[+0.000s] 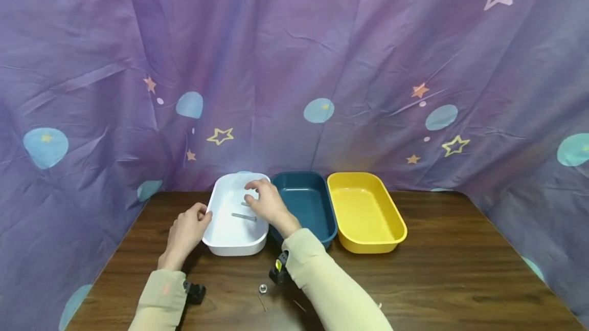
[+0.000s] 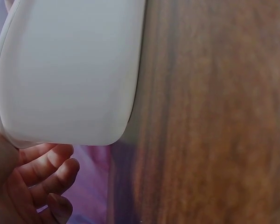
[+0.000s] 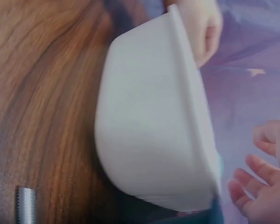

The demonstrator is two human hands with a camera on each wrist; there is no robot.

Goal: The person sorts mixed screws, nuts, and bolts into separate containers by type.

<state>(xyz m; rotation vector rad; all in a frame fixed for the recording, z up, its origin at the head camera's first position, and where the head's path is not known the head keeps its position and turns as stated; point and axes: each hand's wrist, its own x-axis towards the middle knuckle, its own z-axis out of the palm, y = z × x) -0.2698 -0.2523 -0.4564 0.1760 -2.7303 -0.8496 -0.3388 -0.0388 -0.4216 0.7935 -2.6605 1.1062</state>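
A white tray (image 1: 234,245) stands at the left of three trays. Inside it lie a grey bolt (image 1: 244,216) and another grey bolt (image 1: 245,204), partly covered by the right hand. My left hand (image 1: 187,228) holds the tray's left rim, its fingers bent against the outer wall in the left wrist view; the thumb is hidden there. Over the tray's right side hovers my right hand (image 1: 268,204), fingers loosely bent and apart. In the right wrist view that hand (image 3: 266,182) shows nothing between its fingers.
A dark blue tray (image 1: 329,226) and a yellow tray (image 1: 371,247) stand to the right of the white one. On the front of the wooden table lie a nut (image 1: 263,288), a thin metal piece (image 1: 263,303) and another thin piece (image 1: 299,306). A patterned purple cloth (image 1: 294,65) hangs behind.
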